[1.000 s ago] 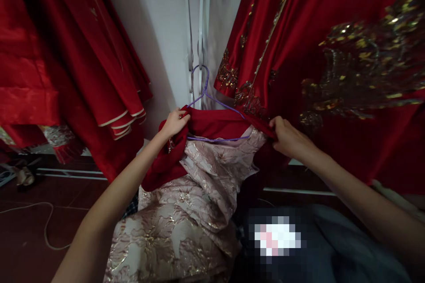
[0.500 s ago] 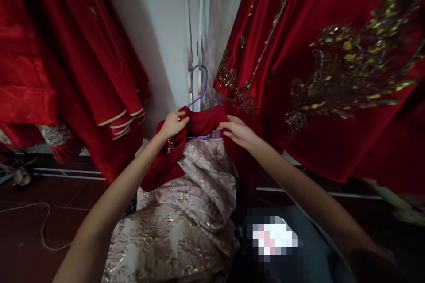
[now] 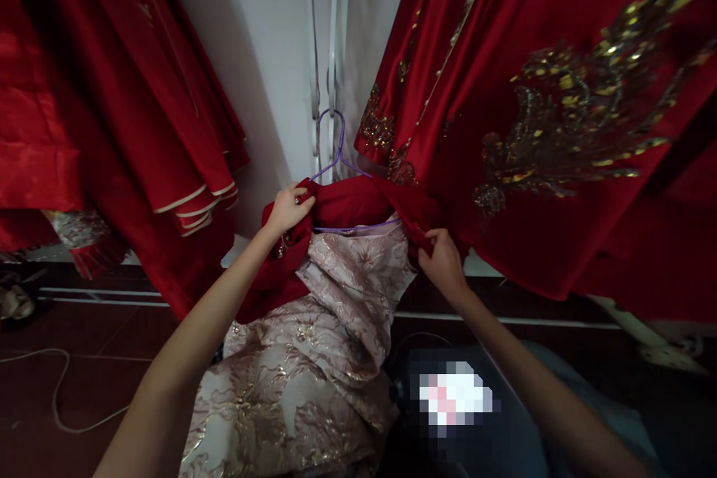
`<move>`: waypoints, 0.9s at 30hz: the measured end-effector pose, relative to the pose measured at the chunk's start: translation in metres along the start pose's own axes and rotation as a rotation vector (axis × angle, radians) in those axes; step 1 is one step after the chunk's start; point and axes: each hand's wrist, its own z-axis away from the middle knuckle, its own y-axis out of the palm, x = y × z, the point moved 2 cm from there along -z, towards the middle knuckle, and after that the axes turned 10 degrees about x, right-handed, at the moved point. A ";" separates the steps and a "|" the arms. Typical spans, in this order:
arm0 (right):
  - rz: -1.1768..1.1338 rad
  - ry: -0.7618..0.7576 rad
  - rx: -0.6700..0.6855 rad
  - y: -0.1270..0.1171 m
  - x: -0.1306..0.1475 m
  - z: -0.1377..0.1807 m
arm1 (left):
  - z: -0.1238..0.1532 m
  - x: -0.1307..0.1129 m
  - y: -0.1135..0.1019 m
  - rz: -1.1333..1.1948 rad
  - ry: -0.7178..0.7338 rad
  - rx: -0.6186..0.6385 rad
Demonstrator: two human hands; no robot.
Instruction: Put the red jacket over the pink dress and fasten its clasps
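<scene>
Head view: the left hand (image 3: 288,209) is up at the left shoulder of a purple wire hanger (image 3: 340,146), its fingers clamped on a fold of the red cloth (image 3: 350,205) draped across the hanger. It sits where it was half a second ago. The right hand (image 3: 442,263) has moved. Half a second ago it lay over the middle of the hanger with fingers loosely spread; now it is lower and further right, below the hanger's right end, fingers closed on the red cloth's right edge and drawing it taut. That move has bared the hanger's bottom wire again.

Under the red cloth a pink and gold patterned dress (image 3: 330,343) hangs from the hanger and spills in folds toward the floor (image 3: 33,381), between the two forearms. The hanger's hook stands against the white wall (image 3: 263,52), by a thin vertical rail.

Red robes with pale trim (image 3: 128,104) hang on the left, and a red robe with gold embroidery (image 3: 549,112) hangs on the right, just behind the right hand. A pale cord (image 3: 56,411) lies on the floor near its left edge.
</scene>
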 end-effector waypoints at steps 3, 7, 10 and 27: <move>0.091 -0.001 0.087 0.002 -0.018 0.012 | 0.000 0.000 0.000 -0.020 0.014 0.000; -0.144 -0.059 0.441 -0.009 -0.023 0.026 | 0.002 -0.001 0.000 -0.033 0.007 0.004; -0.352 -0.145 0.871 -0.026 -0.003 0.037 | 0.002 -0.001 0.000 -0.031 0.005 0.007; -0.200 -0.311 0.006 0.008 0.106 -0.066 | 0.002 -0.001 0.001 -0.036 0.037 -0.007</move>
